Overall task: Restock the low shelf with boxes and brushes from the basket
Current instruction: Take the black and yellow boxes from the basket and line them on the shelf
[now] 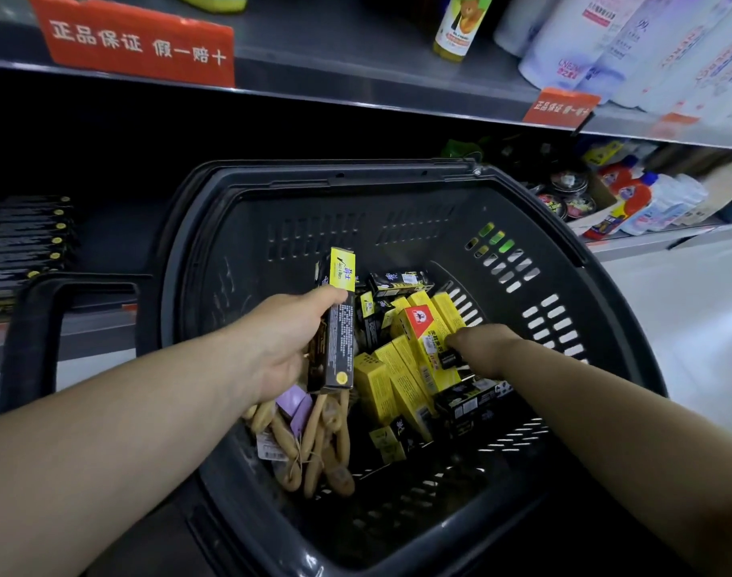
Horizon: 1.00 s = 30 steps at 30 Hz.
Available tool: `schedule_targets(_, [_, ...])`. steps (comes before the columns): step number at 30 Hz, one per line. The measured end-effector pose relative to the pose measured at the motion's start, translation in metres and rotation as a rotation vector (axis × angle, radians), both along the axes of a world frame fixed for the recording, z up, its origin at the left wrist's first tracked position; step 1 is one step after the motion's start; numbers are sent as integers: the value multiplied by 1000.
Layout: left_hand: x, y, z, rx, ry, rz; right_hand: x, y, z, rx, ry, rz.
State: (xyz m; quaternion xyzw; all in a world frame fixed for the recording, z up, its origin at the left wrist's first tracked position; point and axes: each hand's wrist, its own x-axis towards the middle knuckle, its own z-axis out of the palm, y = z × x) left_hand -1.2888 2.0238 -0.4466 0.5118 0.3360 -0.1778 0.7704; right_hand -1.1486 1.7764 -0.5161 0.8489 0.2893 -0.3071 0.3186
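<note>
The basket (pixel 397 177) is dark grey and sits in front of the low shelf (pixel 102 326). Its handle (pixel 27 326) sticks out on the left.

The left hand (pixel 289 339) is over the left part of the basket. Its fingers and thumb are wrapped round a long box (pixel 337 326) that is black and yellow. The box is lifted above the other things. Its long side runs away from the person, and its yellow end points up and toward the shelf. The near end points down at the brushes (pixel 314 443).

The brushes are wooden and lie in a heap in the near left corner of the basket. Their handles run mostly front to back. A purple tag (pixel 293 403) lies on them.

The right hand (pixel 485 347) is low in the basket, reaching left. One fingertip touches a yellow box with a red label (pixel 418 326). The end of a small black box (pixel 449 360) is right under the fingers. I cannot tell if the hand holds it, as the back of the hand hides the fingers.

More yellow boxes (pixel 380 389) lie packed in the middle of the basket, leaning side by side. Black boxes (pixel 472 399) lie beside them, nearer the person.

On the low shelf, far left, is a stack of black boxes (pixel 27 235), lying flat. Round tins (pixel 568 193) and red bottles (pixel 630 193) are far right. The shelf above has a red sign (pixel 139 43) and white bottles (pixel 647 47).
</note>
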Motion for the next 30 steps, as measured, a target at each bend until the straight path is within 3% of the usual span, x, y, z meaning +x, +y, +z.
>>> schedule_targets(3, [1,-1,1,-23,12,12,-2,20,6,69,-83,79])
schedule_targets(7, [2,1,-2,-61,39,64,-9,51,47,604,-296,57])
schedule_targets(9, [3,2,-3,-95,44,94,-22,65,70,959,-339,261])
schedule_targets(11, [4,3,-3,-123,18,120,-34,77,83,1167,-350,564])
schedule_targets(14, [4,3,-1,-190,-69,154,-51,92,87,1236,-292,770])
schedule_targets(17, [2,5,2,-187,-95,157,-62,98,87,1225,-237,742])
schedule_targets(20, [2,6,3,-166,-109,184,-64,97,87,1371,-138,445])
schedule_targets(23, [2,5,2,-136,-127,189,-67,101,94,1593,113,-212])
schedule_targets(25, [1,5,0,-112,-131,163,-67,106,95,1587,230,-584])
schedule_targets(27, [1,4,-1,-87,-144,141,-67,109,93,1455,364,-880])
schedule_targets(29, [2,2,-2,-63,-152,149,-73,113,92,1377,543,-980])
schedule_targets(30, [2,2,-2,-47,-149,167,-77,115,91,1364,576,-910])
